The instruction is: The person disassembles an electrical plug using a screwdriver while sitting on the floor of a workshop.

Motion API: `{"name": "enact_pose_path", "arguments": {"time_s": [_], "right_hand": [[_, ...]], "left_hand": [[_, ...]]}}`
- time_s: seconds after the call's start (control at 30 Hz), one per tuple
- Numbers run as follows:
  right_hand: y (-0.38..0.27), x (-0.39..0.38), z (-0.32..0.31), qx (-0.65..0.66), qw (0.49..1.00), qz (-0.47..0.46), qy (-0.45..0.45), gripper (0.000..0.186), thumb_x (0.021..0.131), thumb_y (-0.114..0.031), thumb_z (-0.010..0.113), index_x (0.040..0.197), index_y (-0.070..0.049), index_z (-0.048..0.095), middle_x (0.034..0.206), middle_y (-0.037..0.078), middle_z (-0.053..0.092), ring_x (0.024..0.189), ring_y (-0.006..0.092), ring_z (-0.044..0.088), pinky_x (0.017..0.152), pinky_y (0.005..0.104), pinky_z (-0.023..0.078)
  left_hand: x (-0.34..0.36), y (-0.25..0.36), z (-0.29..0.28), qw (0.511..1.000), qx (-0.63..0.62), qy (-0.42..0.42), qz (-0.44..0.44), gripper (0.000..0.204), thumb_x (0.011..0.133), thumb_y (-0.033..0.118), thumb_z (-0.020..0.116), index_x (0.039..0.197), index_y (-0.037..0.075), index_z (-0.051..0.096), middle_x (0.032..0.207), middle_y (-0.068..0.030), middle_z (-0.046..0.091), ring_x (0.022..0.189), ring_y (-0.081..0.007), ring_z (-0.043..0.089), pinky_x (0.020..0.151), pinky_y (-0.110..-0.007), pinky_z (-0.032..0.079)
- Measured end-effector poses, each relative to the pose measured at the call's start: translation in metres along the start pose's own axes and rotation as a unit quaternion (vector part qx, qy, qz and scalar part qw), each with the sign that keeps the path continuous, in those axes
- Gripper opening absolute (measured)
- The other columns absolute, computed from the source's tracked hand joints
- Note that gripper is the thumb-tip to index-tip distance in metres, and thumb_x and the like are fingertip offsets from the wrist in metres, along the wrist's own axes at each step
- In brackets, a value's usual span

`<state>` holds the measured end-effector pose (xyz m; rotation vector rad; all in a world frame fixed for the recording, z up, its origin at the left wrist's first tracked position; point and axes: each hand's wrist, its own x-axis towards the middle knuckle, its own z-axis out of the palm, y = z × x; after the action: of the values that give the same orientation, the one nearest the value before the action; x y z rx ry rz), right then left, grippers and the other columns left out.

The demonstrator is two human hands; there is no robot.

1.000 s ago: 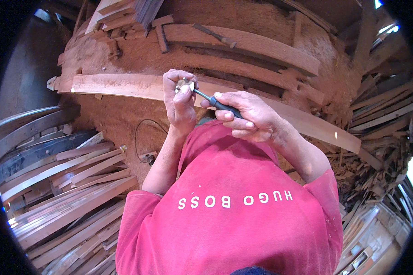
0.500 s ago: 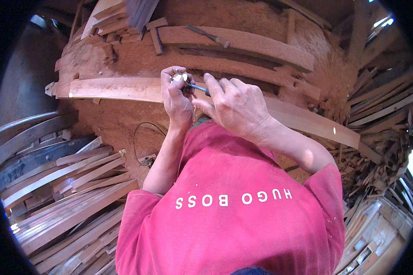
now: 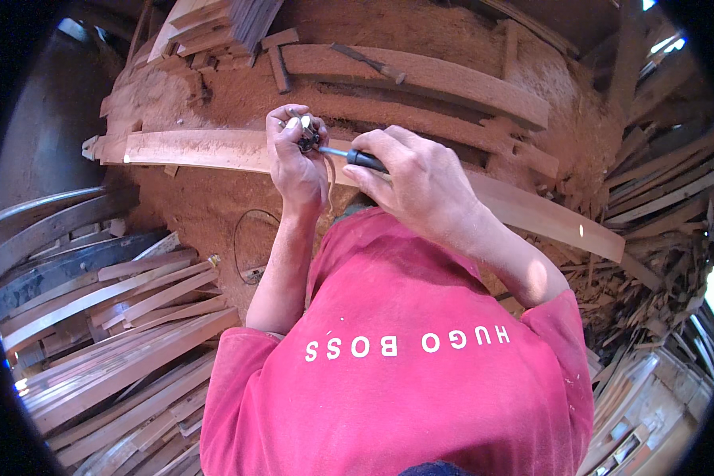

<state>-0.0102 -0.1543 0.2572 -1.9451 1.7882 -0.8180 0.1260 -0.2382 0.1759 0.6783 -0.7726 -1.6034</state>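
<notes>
My left hand (image 3: 297, 166) is closed around a small metal fitting (image 3: 309, 136), light and dark in parts, held up over a long curved pale plank (image 3: 198, 151). My right hand (image 3: 416, 178) grips the black handle of a screwdriver (image 3: 364, 159), whose thin shaft points left and meets the fitting, though the fingers of my left hand partly hide the tip.
A sawdust-covered bench (image 3: 416, 40) carries wooden beams (image 3: 484, 83), a dark long-handled tool (image 3: 365, 63) and offcuts. Wooden strips (image 3: 135, 349) are stacked at lower left, more scrap wood (image 3: 658, 238) at right. A thin cable loop (image 3: 236, 246) lies below the plank.
My right hand has turned over, showing its back instead of its fingertips, still on the screwdriver. My left hand with the fitting has shifted slightly up and left.
</notes>
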Motion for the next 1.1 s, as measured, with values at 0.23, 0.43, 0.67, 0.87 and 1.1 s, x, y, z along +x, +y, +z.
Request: {"name": "enact_pose_path", "arguments": {"time_s": [0.23,0.43,0.67,0.87,1.1], "right_hand": [[0.000,0.001,0.013,0.078,0.997,-0.002,0.023,0.019,0.089,-0.014,0.065,0.098,0.002,0.064,0.090,0.019,0.064,0.079,0.0355,0.065,0.070,0.0407,0.053],[0.001,0.004,0.018,0.090,0.995,0.024,0.020,0.018,0.089,-0.014,0.066,0.097,0.003,0.065,0.089,0.019,0.065,0.080,0.0350,0.066,0.069,0.0406,0.053],[0.003,0.007,0.018,0.114,0.992,0.008,0.044,0.019,0.089,-0.013,0.066,0.098,0.004,0.065,0.091,0.020,0.066,0.081,0.0355,0.066,0.071,0.0402,0.053],[0.006,0.009,0.021,0.125,0.991,0.031,0.024,0.021,0.091,-0.015,0.063,0.096,0.005,0.065,0.089,0.020,0.066,0.078,0.0353,0.066,0.070,0.0391,0.052],[0.017,0.018,0.021,0.371,0.873,0.227,-0.219,0.033,0.100,-0.029,0.054,0.085,0.000,0.061,0.067,0.003,0.056,0.056,0.0125,0.053,0.052,0.0278,0.043]], "left_hand": [[0.005,-0.003,-0.008,1.000,-0.025,-0.004,0.001,0.019,0.095,0.020,0.047,0.108,0.006,0.048,0.088,-0.0070,0.054,0.081,-0.0166,0.053,0.069,-0.028,0.044],[0.006,-0.001,-0.004,0.999,-0.039,0.001,-0.005,0.018,0.094,0.016,0.048,0.108,0.004,0.047,0.087,-0.0059,0.052,0.081,-0.0148,0.054,0.073,-0.026,0.046],[0.009,-0.001,-0.005,0.999,-0.049,-0.006,0.004,0.017,0.094,0.016,0.047,0.108,0.005,0.047,0.089,-0.0061,0.052,0.082,-0.0149,0.054,0.074,-0.027,0.047],[0.010,-0.002,-0.002,1.000,-0.013,0.007,0.022,0.019,0.094,0.016,0.045,0.109,0.005,0.046,0.090,-0.0069,0.051,0.079,-0.0133,0.051,0.071,-0.025,0.043],[0.004,-0.004,-0.004,0.986,0.130,-0.003,0.104,0.022,0.092,0.018,0.046,0.111,0.006,0.047,0.092,-0.0074,0.053,0.078,-0.0150,0.051,0.069,-0.026,0.043]]}}
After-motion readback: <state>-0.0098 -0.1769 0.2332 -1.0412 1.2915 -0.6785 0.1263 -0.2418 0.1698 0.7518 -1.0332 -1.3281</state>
